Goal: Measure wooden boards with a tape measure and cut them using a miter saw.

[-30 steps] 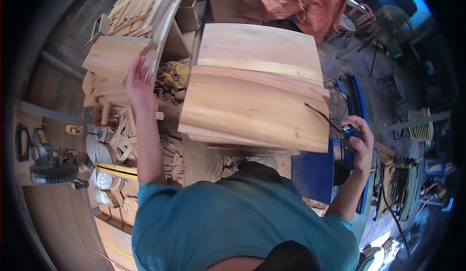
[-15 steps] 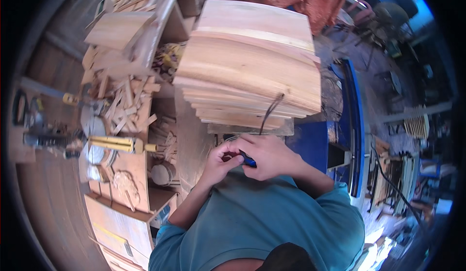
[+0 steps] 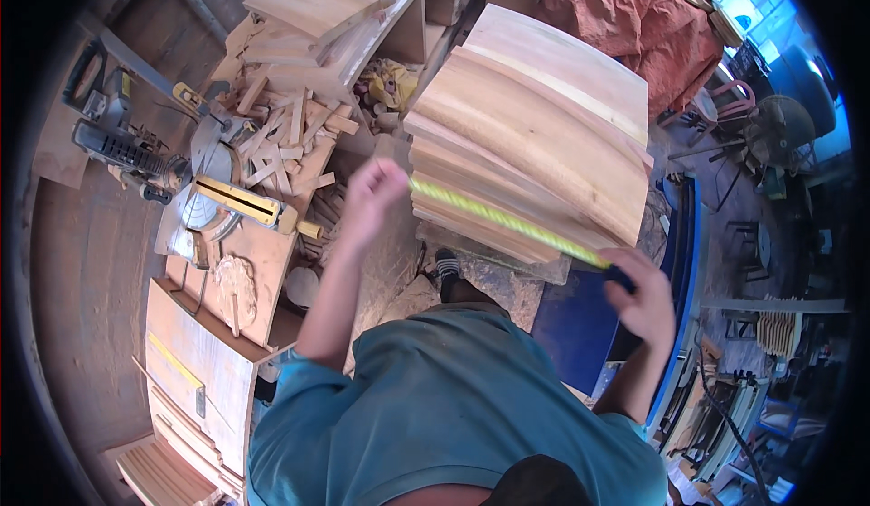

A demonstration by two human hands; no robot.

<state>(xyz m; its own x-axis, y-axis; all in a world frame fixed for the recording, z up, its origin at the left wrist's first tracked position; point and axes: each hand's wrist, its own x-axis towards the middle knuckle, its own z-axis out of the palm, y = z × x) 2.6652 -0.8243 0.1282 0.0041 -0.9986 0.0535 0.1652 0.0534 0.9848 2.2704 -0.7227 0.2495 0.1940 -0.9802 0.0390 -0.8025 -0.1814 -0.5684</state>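
Note:
My left hand (image 3: 374,196), slightly blurred, pinches the end of a yellow tape blade (image 3: 494,214) beside the left edge of a stack of pale wooden boards (image 3: 535,121). The blade is drawn out across the front of the stack, sloping down to the right. My right hand (image 3: 642,293) grips the dark tape measure case (image 3: 619,279) at the stack's lower right corner. The boards lie slightly fanned, with their front edges showing. I cannot tell whether the blade touches them.
A miter saw (image 3: 222,193) stands left, beside heaped wood offcuts (image 3: 288,134) and a side bench (image 3: 245,311). A blue machine table (image 3: 571,329) is at right. An orange tarp (image 3: 634,35), a standing fan (image 3: 778,130) and stacked chairs are at the back. My sandalled foot shows below the boards.
My hands have come together on the tape measure, then moved apart, drawing out the yellow blade. My left hand has closed on its end. The view has shifted, putting the stack farther right.

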